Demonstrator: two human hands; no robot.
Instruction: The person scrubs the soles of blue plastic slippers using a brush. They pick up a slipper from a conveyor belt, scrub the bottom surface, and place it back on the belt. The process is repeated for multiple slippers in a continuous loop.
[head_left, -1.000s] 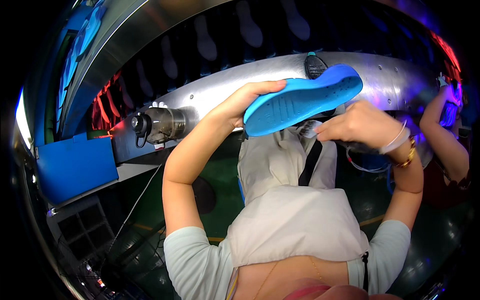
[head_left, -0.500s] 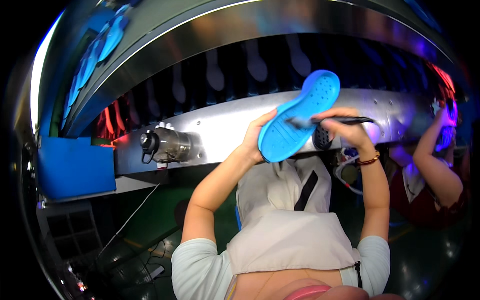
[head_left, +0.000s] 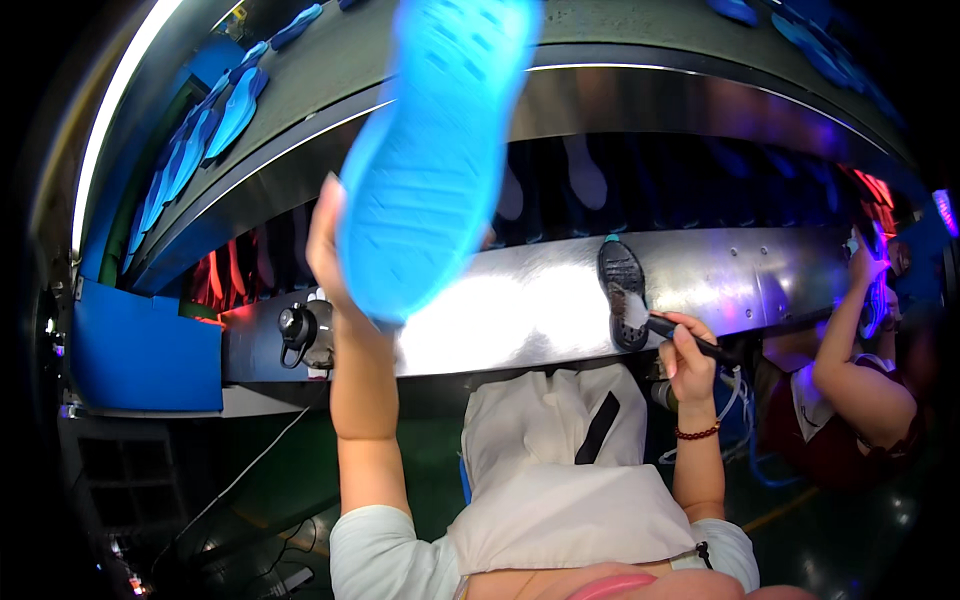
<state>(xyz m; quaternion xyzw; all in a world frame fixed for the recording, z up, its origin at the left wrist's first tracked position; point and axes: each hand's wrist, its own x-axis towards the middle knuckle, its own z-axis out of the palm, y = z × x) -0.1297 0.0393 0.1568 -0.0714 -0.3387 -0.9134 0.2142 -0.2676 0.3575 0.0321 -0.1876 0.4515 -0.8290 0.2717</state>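
Note:
My left hand [head_left: 328,245] is closed round the edge of a bright blue shoe sole [head_left: 425,190], lifted high over the metal ledge, its grooved face showing and its top end cut off by the picture's edge. Lower down to the right, my right hand [head_left: 690,362] grips the black handle of a brush [head_left: 664,326]. The brush's pale bristles rest over the lower half of a dark, sole-shaped piece [head_left: 622,268] with grooves and holes, which lies on the ledge. Some fingers of my left hand are hidden behind the blue sole.
The shiny metal ledge [head_left: 500,310] runs in front of me. Beyond it, a conveyor belt [head_left: 620,95] carries more blue soles [head_left: 240,112]. A bottle with a black lid [head_left: 304,335] stands left, near a blue box [head_left: 148,340]. At right, a co-worker's arm [head_left: 840,335] reaches in.
My left hand has raised the blue sole up and to the left. The brush has left that sole and come down to the dark sole-shaped piece with my right hand.

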